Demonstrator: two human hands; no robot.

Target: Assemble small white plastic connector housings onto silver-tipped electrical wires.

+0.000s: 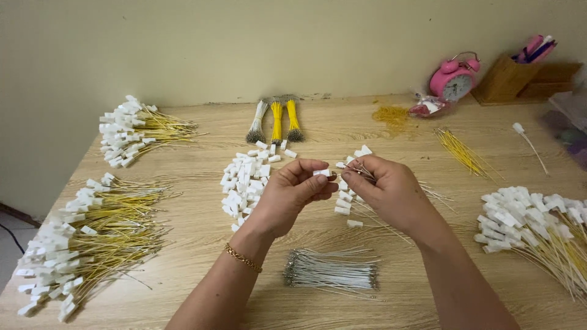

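Observation:
My left hand [292, 194] pinches a small white plastic connector [322, 173] between thumb and fingers above the middle of the wooden table [195, 244]. My right hand [391, 189] holds a few thin white wires [365, 172], their tips pointing at the connector. A gold bracelet [243, 258] is on my left wrist. Below the hands lies a bundle of white wires [332, 272]. Loose white connectors [244, 180] are piled just left of the hands, with more of them [345, 198] under my right hand.
Heaps of yellow-wired connectors lie at far left [137, 129] and near left [85, 238]; a white-wired heap [538, 226] is at right. Yellow and white wire bundles [276, 125], loose yellow wires [461, 153], a pink alarm clock [454, 79] and a wooden holder [507, 78] stand behind.

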